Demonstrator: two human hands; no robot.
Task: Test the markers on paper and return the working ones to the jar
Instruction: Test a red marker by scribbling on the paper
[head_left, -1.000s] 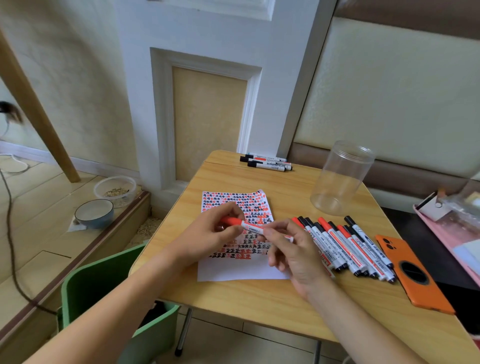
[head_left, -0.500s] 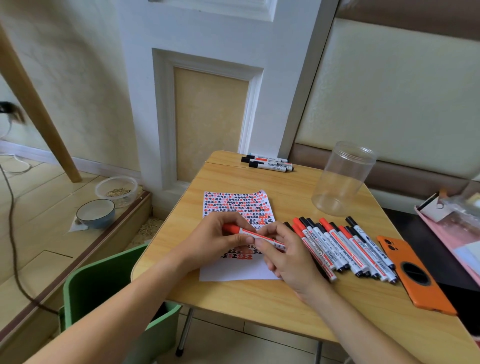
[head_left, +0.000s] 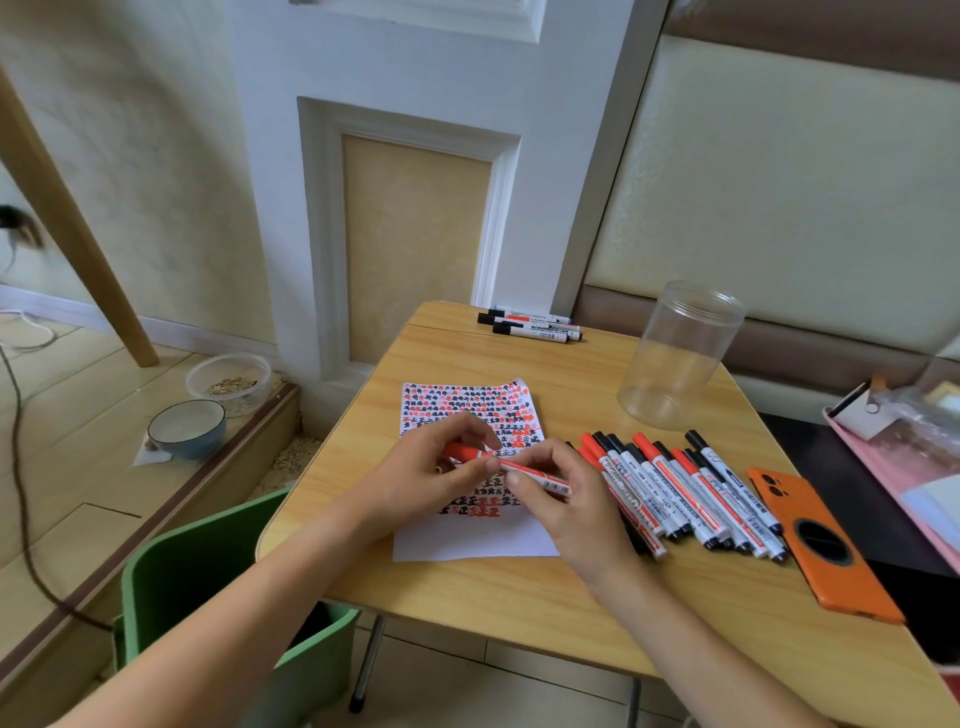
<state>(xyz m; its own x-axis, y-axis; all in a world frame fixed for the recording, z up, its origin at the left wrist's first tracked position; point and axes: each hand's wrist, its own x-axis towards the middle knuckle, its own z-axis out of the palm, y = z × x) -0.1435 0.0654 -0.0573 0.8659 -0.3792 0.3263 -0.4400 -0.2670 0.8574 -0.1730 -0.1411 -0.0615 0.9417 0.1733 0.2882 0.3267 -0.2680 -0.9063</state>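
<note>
As both grip it, the red marker (head_left: 506, 466) has moved toward the person.

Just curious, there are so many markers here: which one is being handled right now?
The red-capped marker held over the scribbled paper: left hand grips its cap end, right hand its barrel. All the others lie untouched on the table.

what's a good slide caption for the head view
Both hands hold a red marker over the paper, jar empty.
</note>
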